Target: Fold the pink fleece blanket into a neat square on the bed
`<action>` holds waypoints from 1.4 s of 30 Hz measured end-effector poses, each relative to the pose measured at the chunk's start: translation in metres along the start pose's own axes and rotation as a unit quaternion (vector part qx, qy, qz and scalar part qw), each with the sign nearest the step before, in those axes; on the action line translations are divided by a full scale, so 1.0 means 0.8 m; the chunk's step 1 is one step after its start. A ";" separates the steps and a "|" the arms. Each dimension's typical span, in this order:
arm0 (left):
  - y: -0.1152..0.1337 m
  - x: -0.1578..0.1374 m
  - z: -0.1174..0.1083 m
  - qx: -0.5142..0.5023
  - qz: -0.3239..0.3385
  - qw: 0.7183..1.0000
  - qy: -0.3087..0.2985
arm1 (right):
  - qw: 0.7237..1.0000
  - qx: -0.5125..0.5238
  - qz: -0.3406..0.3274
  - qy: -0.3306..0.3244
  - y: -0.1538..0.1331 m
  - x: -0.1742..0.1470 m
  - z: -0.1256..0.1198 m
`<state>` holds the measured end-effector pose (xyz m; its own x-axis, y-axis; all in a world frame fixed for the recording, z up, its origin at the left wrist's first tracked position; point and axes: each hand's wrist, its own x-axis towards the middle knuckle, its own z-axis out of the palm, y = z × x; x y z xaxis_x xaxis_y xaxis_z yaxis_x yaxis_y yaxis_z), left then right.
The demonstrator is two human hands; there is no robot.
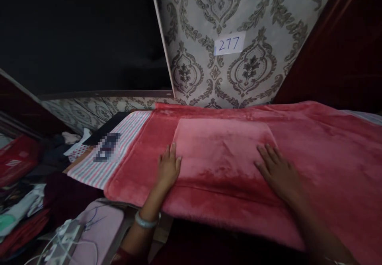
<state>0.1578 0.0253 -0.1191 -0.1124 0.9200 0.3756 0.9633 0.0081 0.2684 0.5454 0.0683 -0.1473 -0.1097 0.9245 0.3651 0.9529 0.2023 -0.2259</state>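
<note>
A red-pink plush blanket (137,161) lies spread in front of me. On it is a lighter pink plush rectangle (221,143); I cannot tell whether it is a separate folded piece. My left hand (169,165), with a bracelet at its wrist, rests flat along the rectangle's left edge. At the right edge lies my right hand (277,171), palm down with fingers spread. Neither hand grips anything. Shallow creases and a darker red band show in the plush between the hands.
Left of the blanket, a striped cloth (125,137) carries a pixelated dark object (106,147). Below stand a pink stool (104,225) and a power strip (64,241) with cables. A large dark screen (89,38) and a paper marked 277 (229,43) are behind.
</note>
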 end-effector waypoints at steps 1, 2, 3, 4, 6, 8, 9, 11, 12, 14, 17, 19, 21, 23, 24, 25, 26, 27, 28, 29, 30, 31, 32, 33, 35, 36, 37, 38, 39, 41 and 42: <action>-0.009 -0.003 0.005 -0.042 -0.005 0.999 0.022 | 0.999 0.020 0.023 0.014 0.008 -0.004 0.002; -0.015 -0.006 0.009 -0.084 -0.007 0.995 0.044 | 0.998 0.043 0.044 0.031 0.014 -0.008 0.003; -0.018 -0.008 0.011 -0.123 -0.010 0.990 0.067 | 0.995 0.065 0.062 0.048 0.017 -0.009 0.004; -0.019 -0.010 0.012 -0.154 -0.018 0.984 0.092 | 0.991 0.085 0.078 0.068 0.019 -0.011 0.004; -0.018 -0.012 0.009 -0.199 -0.049 0.970 0.131 | 0.982 0.112 0.103 0.113 0.021 -0.013 0.001; -0.014 -0.016 0.002 -0.224 -0.078 0.961 0.140 | 0.972 0.134 0.117 0.151 0.023 -0.020 -0.004; -0.013 -0.017 -0.003 -0.232 -0.088 0.960 0.133 | 0.968 0.149 0.123 0.162 0.023 -0.025 -0.007; -0.011 -0.022 -0.011 -0.246 -0.105 0.958 0.108 | 0.961 0.187 0.131 0.158 0.024 -0.040 -0.015; -0.011 -0.024 -0.015 -0.252 -0.113 0.956 0.096 | 0.957 0.207 0.136 0.148 0.023 -0.048 -0.019; -0.010 -0.027 -0.020 -0.265 -0.125 0.953 0.078 | 0.949 0.244 0.151 0.129 0.021 -0.062 -0.028; -0.010 -0.030 -0.024 -0.282 -0.121 0.950 0.056 | 0.940 0.276 0.173 0.106 0.017 -0.075 -0.037; -0.012 -0.028 -0.023 -0.285 -0.110 0.951 0.044 | 0.939 0.281 0.180 0.083 0.016 -0.078 -0.039; -0.014 -0.025 -0.020 -0.277 -0.109 0.953 0.050 | 0.942 0.272 0.182 0.077 0.017 -0.077 -0.038; -0.016 -0.021 -0.017 -0.270 -0.117 0.954 0.063 | 0.943 0.262 0.186 0.086 0.018 -0.076 -0.035; -0.017 -0.020 -0.016 -0.270 -0.120 0.953 0.066 | 0.943 0.259 0.187 0.092 0.018 -0.076 -0.034; -0.018 -0.020 -0.016 -0.273 -0.120 0.952 0.066 | 0.943 0.258 0.185 0.096 0.017 -0.076 -0.034; -0.018 -0.021 -0.016 -0.277 -0.118 0.952 0.060 | 0.943 0.261 0.183 0.097 0.017 -0.076 -0.035; -0.019 -0.023 -0.017 -0.283 -0.114 0.951 0.051 | 0.942 0.267 0.180 0.097 0.017 -0.077 -0.036; -0.020 -0.026 -0.019 -0.291 -0.111 0.949 0.042 | 0.941 0.275 0.175 0.095 0.016 -0.078 -0.038; -0.021 -0.029 -0.022 -0.301 -0.107 0.947 0.036 | 0.938 0.287 0.170 0.092 0.016 -0.079 -0.040; -0.021 -0.032 -0.025 -0.312 -0.104 0.944 0.034 | 0.935 0.302 0.165 0.087 0.016 -0.080 -0.043; -0.022 -0.035 -0.028 -0.324 -0.101 0.940 0.036 | 0.931 0.318 0.161 0.084 0.016 -0.080 -0.046; -0.023 -0.038 -0.031 -0.338 -0.101 0.935 0.039 | 0.926 0.333 0.157 0.081 0.017 -0.080 -0.049; -0.023 -0.040 -0.033 -0.352 -0.103 0.930 0.039 | 0.922 0.346 0.154 0.079 0.017 -0.080 -0.052; -0.024 -0.043 -0.036 -0.374 -0.115 0.920 0.022 | 0.916 0.363 0.154 0.071 0.018 -0.079 -0.056; -0.024 -0.043 -0.035 -0.379 -0.123 0.917 0.010 | 0.913 0.369 0.158 0.066 0.018 -0.078 -0.057; -0.024 -0.043 -0.034 -0.376 -0.133 0.917 0.002 | 0.910 0.375 0.165 0.061 0.018 -0.078 -0.056; -0.025 -0.043 -0.031 -0.368 -0.141 0.919 0.001 | 0.906 0.381 0.173 0.059 0.018 -0.078 -0.056; -0.027 -0.043 -0.028 -0.356 -0.148 0.923 0.008 | 0.902 0.386 0.182 0.062 0.019 -0.079 -0.054; -0.033 -0.043 -0.024 -0.333 -0.150 0.930 0.027 | 0.899 0.390 0.186 0.072 0.022 -0.082 -0.050; -0.038 -0.041 -0.023 -0.326 -0.145 0.934 0.028 | 0.901 0.389 0.180 0.069 0.026 -0.082 -0.048</action>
<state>0.1277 -0.0122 -0.1236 -0.3766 0.8936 0.2441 0.5390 -0.0029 0.8423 0.5833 -0.0009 -0.1416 0.2536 0.9375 0.2384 0.4281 0.1123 -0.8968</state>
